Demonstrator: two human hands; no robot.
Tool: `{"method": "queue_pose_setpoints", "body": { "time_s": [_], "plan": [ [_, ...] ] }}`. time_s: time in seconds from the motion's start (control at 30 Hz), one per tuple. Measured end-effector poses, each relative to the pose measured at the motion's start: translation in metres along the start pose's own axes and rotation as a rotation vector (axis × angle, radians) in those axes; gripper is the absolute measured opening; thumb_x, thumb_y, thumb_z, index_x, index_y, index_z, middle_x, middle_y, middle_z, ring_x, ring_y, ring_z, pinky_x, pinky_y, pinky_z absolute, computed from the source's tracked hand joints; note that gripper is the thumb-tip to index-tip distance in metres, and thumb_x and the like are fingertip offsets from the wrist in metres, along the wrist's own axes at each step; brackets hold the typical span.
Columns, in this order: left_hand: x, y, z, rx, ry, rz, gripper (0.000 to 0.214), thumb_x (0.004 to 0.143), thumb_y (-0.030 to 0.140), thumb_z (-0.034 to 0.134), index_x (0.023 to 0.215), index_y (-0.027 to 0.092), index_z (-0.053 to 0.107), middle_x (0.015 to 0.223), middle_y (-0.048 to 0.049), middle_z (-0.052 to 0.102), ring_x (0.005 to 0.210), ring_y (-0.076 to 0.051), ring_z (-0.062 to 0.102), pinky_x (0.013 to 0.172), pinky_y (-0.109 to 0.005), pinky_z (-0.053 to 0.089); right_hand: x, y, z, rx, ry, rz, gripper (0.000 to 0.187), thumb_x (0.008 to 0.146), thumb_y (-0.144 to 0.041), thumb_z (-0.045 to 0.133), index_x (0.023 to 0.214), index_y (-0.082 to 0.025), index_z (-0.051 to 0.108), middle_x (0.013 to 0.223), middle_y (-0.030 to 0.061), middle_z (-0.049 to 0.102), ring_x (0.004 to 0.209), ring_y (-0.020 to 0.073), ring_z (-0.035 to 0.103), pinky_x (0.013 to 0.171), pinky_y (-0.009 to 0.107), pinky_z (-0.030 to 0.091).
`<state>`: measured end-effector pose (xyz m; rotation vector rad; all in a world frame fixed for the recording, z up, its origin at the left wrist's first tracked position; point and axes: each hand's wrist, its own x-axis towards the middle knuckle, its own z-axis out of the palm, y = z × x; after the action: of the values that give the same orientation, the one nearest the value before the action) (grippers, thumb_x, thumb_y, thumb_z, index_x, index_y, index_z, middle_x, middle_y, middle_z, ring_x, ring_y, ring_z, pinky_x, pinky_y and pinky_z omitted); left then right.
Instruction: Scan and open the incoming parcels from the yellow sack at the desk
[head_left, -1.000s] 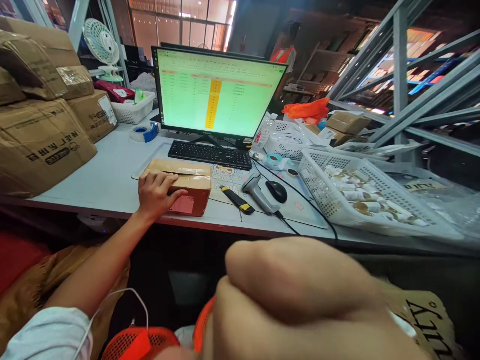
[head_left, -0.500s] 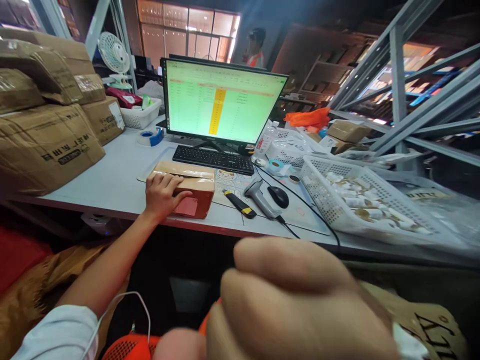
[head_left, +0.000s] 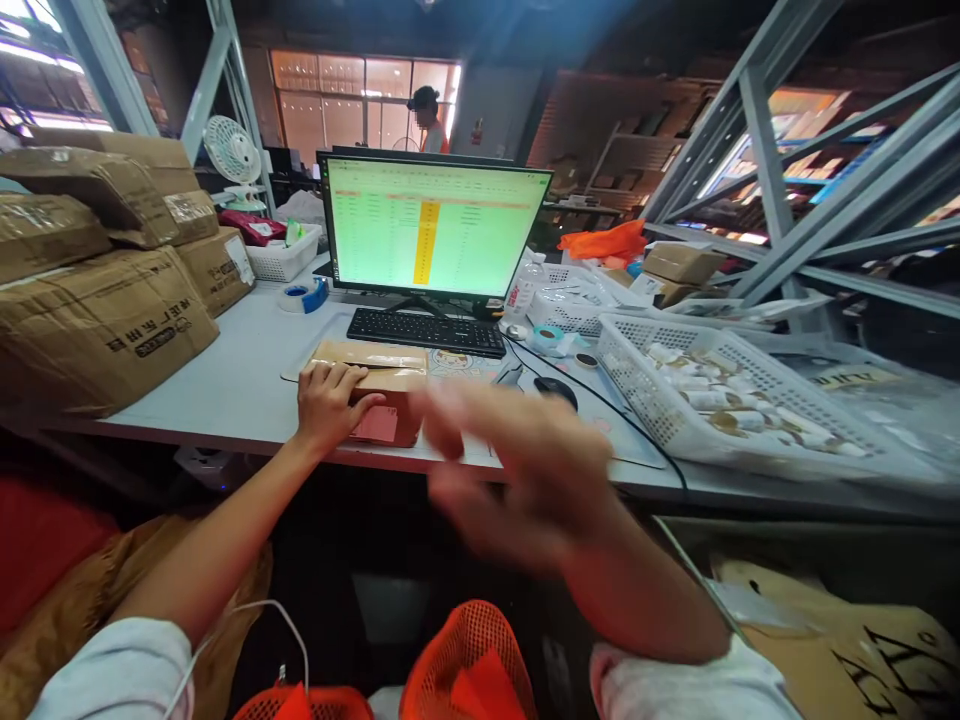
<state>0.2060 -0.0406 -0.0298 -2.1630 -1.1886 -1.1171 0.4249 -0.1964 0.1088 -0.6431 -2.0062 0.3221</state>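
Observation:
A small cardboard box (head_left: 394,378) lies at the near edge of the desk, a pink label on its front side. My left hand (head_left: 326,400) grips its left end, fingers over the top and thumb against the front. Smeared by motion, my right hand (head_left: 525,460) hovers in front of the desk, just right of the box; whether it holds anything is unclear. Behind it, the grey barcode scanner (head_left: 510,374) and black mouse (head_left: 556,390) are partly covered. The yellow and black utility knife is hidden from sight.
A keyboard (head_left: 427,332) and lit monitor (head_left: 435,230) stand behind the box. Large cartons (head_left: 112,325) are stacked at left, near blue tape (head_left: 315,295). At right sits a white basket (head_left: 637,385) of small rolls. A person (head_left: 429,120) is in the background.
My right hand has moved forward and up, from close to the camera to beside the box, covering the knife. My left hand stays on the box. The view has tilted slightly.

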Motion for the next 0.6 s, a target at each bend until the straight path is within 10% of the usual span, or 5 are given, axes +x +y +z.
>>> {"method": "queue_pose_setpoints", "body": {
  "time_s": [0.1,0.23,0.43,0.6],
  "plan": [
    [0.0,0.001,0.001,-0.019,-0.012,-0.012,0.04,0.097,0.056,0.062,0.111,0.021,0.074,0.1,-0.0104,0.075,0.098,-0.031,0.06,0.092,-0.045,0.036,0.044,0.095,0.007,-0.206,0.028,0.105,0.042,0.095,-0.034,0.066,0.136,-0.025,0.068,0.104,0.0059,0.066,0.093,0.0202,0.064,0.09,0.038,0.053],
    [0.002,0.002,-0.001,-0.036,-0.002,-0.018,0.041,0.096,0.056,0.063,0.111,0.019,0.074,0.1,-0.0107,0.075,0.098,-0.03,0.06,0.093,-0.044,0.036,0.07,0.182,0.026,-0.447,-0.28,0.425,0.043,0.088,-0.038,0.078,0.124,-0.015,0.075,0.118,0.0138,0.065,0.107,0.0242,0.065,0.099,0.036,0.049],
    [0.002,0.002,0.001,-0.032,0.015,0.002,0.04,0.098,0.055,0.061,0.112,0.02,0.074,0.102,-0.0098,0.075,0.098,-0.029,0.061,0.093,-0.043,0.037,0.071,0.178,0.026,-0.761,-0.548,0.34,0.043,0.105,-0.046,0.052,0.135,-0.022,0.069,0.121,0.0137,0.073,0.11,0.028,0.067,0.089,0.032,0.045],
    [-0.002,0.006,-0.003,-0.035,-0.028,-0.012,0.044,0.095,0.06,0.064,0.114,0.021,0.073,0.108,-0.0099,0.075,0.1,-0.03,0.06,0.097,-0.046,0.037,0.099,0.196,0.022,-0.836,-0.38,0.531,0.046,0.11,-0.042,0.036,0.124,-0.017,0.072,0.116,0.0164,0.074,0.105,0.0276,0.067,0.083,0.03,0.042]
  ]
}}
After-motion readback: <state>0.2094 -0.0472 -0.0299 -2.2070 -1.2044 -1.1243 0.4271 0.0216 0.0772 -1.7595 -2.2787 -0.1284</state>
